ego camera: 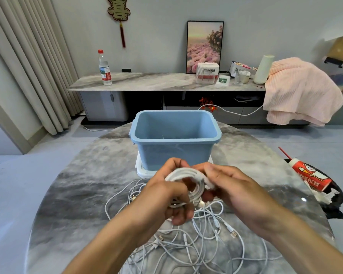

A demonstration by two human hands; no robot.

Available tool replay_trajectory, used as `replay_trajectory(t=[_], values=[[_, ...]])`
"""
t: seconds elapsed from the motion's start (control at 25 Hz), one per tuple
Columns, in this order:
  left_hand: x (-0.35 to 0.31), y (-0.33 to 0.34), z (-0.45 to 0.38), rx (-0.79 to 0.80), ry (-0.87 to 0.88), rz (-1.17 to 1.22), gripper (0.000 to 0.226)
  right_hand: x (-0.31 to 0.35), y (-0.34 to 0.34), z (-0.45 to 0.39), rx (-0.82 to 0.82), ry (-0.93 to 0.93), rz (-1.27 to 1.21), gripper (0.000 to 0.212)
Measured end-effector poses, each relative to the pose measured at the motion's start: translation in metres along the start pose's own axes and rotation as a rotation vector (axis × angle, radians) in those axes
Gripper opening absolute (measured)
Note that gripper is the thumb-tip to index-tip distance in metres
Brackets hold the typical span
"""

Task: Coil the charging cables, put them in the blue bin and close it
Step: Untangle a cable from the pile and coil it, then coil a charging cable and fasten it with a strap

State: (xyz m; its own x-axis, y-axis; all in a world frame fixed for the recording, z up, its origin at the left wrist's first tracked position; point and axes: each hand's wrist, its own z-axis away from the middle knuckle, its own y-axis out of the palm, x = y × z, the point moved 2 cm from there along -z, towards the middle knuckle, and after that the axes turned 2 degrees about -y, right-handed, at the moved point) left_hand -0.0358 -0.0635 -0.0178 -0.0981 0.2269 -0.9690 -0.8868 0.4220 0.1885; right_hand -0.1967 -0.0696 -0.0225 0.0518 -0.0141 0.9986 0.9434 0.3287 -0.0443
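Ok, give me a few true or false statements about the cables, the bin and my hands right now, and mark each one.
1. Both the left hand and the right hand hold a coiled white cable. True.
2. The blue bin is closed. False: it is open, standing on a white lid.
3. Loose white cables lie on the marble table. True.
4. The coil is inside the bin. False: it is held in front of it.

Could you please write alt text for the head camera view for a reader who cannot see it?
Two bare hands, left hand and right hand, hold a coiled white charging cable above a round grey marble table. Behind it an open, empty-looking blue plastic bin stands on a white lid, and loose white cables lie tangled below.
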Motion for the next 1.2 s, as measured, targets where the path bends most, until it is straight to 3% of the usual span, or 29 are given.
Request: replay_trajectory(t=[0.08,0.2,0.32,0.48,0.56,0.68,0.88,1.0,1.08,1.2], values=[[0.002,-0.002,-0.001,0.035,-0.025,0.117,0.050,0.002,0.001,-0.001,-0.029,-0.012,-0.054,0.047],[0.005,-0.007,-0.001,0.045,-0.052,0.220,0.063,0.013,0.004,-0.001,0.024,-0.142,-0.122,0.023],[0.005,-0.007,-0.004,-0.006,-0.073,0.378,0.066,0.012,0.007,0.000,-0.067,-0.196,-0.100,0.023],[-0.001,-0.007,-0.003,0.017,-0.182,0.244,0.059,0.007,0.006,-0.003,-0.253,-0.126,-0.195,0.023],[0.004,-0.015,-0.008,-0.134,-0.231,0.188,0.067,0.003,0.000,-0.005,-0.328,-0.062,-0.265,0.025],[0.007,-0.033,-0.014,-0.464,-0.200,0.245,0.052,0.001,-0.006,-0.010,-0.441,0.010,-0.366,0.019],[0.006,-0.041,-0.015,-0.609,-0.127,0.333,0.041,0.034,-0.017,-0.076,-0.575,0.058,-0.592,0.021],[0.006,-0.044,-0.015,-0.659,-0.124,0.353,0.037,0.044,-0.027,-0.123,-0.632,0.172,-0.447,0.042],[0.004,-0.052,-0.014,-0.683,-0.105,0.389,0.034,0.023,-0.021,-0.124,-0.614,0.213,-0.238,0.028],[-0.001,-0.065,-0.016,-0.725,-0.031,0.423,0.033,-0.036,-0.001,-0.084,-0.434,0.246,0.024,0.007]])
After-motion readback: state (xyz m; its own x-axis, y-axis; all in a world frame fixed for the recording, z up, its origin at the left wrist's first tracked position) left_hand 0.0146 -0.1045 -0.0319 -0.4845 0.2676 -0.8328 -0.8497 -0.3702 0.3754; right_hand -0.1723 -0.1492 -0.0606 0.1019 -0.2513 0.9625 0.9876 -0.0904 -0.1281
